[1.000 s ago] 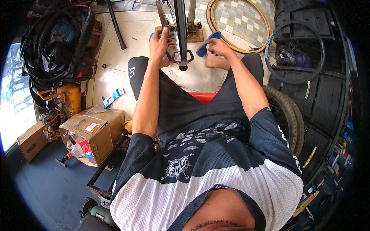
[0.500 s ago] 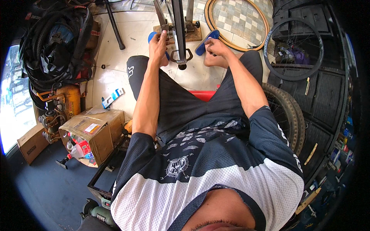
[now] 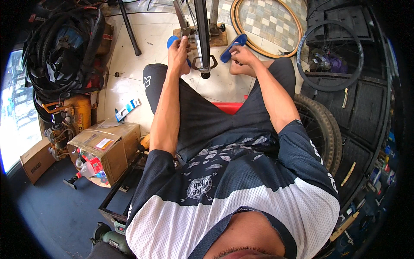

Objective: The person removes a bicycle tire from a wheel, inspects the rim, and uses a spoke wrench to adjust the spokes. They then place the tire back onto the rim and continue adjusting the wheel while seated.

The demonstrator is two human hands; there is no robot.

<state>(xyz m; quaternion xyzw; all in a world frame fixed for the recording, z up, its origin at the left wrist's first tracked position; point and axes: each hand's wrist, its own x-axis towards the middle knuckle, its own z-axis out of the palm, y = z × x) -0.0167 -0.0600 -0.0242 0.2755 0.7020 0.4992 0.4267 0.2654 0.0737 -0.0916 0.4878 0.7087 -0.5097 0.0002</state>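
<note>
A black bicycle wheel (image 3: 202, 30) stands upright in a metal truing stand (image 3: 202, 64) on a wooden base (image 3: 217, 39), between my knees. My left hand (image 3: 179, 52) reaches up to the wheel's left side, with its fingers closed on the rim next to the stand's arm. On the right of the stand, my right hand (image 3: 242, 56) is low with curled fingers, just beside a blue sandal (image 3: 233, 42). Whether it holds anything is too small to tell. A second blue sandal (image 3: 172, 42) shows behind my left hand.
I sit on a red stool (image 3: 228, 107). A tan tyre (image 3: 267, 26) lies on the tiled floor ahead, and a bare rim (image 3: 330, 56) and a knobby tyre (image 3: 321, 125) are on my right. To my left are an open cardboard box (image 3: 105, 149), a compressor (image 3: 71, 116) and hanging tyres (image 3: 60, 52).
Both hands stay at the wheel and stand in nearly the same places. My right hand has dropped slightly.
</note>
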